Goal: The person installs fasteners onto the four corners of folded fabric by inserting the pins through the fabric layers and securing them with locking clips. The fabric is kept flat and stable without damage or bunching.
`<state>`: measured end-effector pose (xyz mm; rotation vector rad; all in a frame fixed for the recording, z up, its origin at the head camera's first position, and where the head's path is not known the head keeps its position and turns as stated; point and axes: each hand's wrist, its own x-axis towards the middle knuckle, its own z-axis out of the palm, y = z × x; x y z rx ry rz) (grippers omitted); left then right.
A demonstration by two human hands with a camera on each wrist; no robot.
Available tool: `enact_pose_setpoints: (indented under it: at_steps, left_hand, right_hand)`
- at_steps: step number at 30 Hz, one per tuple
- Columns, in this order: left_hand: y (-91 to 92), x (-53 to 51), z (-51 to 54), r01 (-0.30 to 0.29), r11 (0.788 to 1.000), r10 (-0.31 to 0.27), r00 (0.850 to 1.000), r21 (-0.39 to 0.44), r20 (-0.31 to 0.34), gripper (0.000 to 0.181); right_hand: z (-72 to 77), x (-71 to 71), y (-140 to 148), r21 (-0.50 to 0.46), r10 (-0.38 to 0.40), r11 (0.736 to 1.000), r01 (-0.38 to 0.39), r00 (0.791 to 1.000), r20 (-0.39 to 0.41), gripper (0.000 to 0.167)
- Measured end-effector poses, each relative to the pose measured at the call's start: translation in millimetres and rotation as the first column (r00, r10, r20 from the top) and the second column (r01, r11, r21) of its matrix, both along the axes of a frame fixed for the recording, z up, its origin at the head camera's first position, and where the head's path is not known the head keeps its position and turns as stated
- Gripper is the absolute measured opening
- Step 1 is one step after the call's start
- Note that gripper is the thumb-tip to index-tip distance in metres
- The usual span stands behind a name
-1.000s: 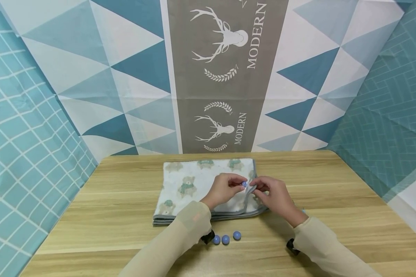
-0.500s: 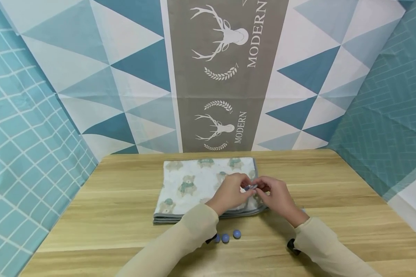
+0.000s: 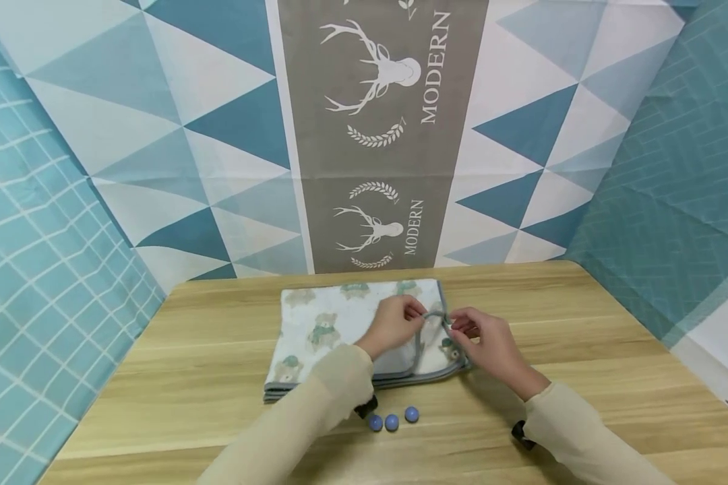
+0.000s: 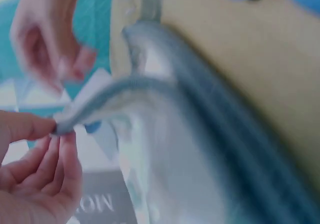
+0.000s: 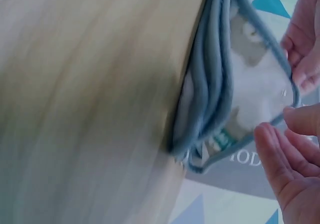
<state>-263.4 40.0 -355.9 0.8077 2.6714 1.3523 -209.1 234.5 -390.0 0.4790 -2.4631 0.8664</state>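
On the table lies a folded white blanket (image 3: 321, 333) with bear prints and grey-blue trim. My left hand (image 3: 394, 323) pinches its trimmed edge between thumb and fingers, lifting it; the left wrist view shows this pinch with the left hand (image 4: 45, 169) close up. My right hand (image 3: 485, 340) is beside the blanket's right side, fingers bent near the raised edge. In the right wrist view, a gap shows between the thumb and fingers of the right hand (image 5: 295, 159), with the trim near their tips. The small blue ball held earlier is not visible in either hand.
Three blue balls (image 3: 391, 422) lie on the wooden table (image 3: 188, 404) in front of the blanket, close to the left wrist. Black wrist cameras (image 3: 522, 434) hang under both sleeves. A patterned wall covering (image 3: 376, 135) stands behind the table.
A blue ball between my left fingers has gone out of sight. The left hand moved onto the blanket's edge, then slightly back left, raising it. My right fingers have come apart from the edge.
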Motion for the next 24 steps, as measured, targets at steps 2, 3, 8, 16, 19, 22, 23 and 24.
enact_pose_setpoints:
  at_steps: [2, 3, 8, 16, 19, 22, 23, 24]
  left_hand:
    - [-10.0, -14.0, 4.1, -0.033, 0.999, 0.03, 0.994, 0.025, 0.104, 0.011]
    - [-15.5, -20.9, 6.7, -0.052, 0.998, 0.045, 0.986, 0.04, 0.16, 0.013]
    - [-43.4, -51.9, 11.8, -0.158, 0.981, 0.105, 0.923, 0.116, 0.371, 0.022]
    - [-67.5, -72.1, -6.9, -0.251, 0.961, 0.155, 0.835, 0.116, 0.529, 0.026]
    - [-71.0, -76.1, -16.3, -0.264, 0.964, 0.225, 0.861, 0.022, 0.456, 0.023]
    - [-72.8, -79.5, -23.2, -0.273, 0.957, 0.289, 0.892, -0.096, 0.347, 0.015]
    - [-73.1, -79.9, -24.3, -0.274, 0.954, 0.3, 0.899, -0.123, 0.32, 0.012]
    - [-73.3, -79.8, -24.7, -0.27, 0.952, 0.301, 0.907, -0.143, 0.295, 0.011]
  right_hand:
    - [1.1, 1.3, 4, 0.017, -0.024, 1.0, 0.023, 0.999, 0.022, 0.019]
    - [1.8, 2.1, 6, 0.027, -0.034, 0.999, 0.033, 0.999, 0.035, 0.018]
    - [4.0, 5.6, 16, 0.063, -0.058, 0.997, 0.053, 0.995, 0.081, 0.014]
    - [3.1, 7.9, 22, 0.082, -0.06, 0.995, 0.053, 0.995, 0.08, 0.014]
    - [2.6, 7.8, 22, 0.088, -0.066, 0.994, 0.059, 0.994, 0.085, 0.014]
    - [3.3, 7.7, 22, 0.093, -0.076, 0.993, 0.068, 0.994, 0.084, 0.014]
    - [3.7, 7.7, 22, 0.091, -0.078, 0.993, 0.071, 0.993, 0.084, 0.015]
    - [4.2, 7.7, 22, 0.093, -0.082, 0.993, 0.074, 0.993, 0.083, 0.015]
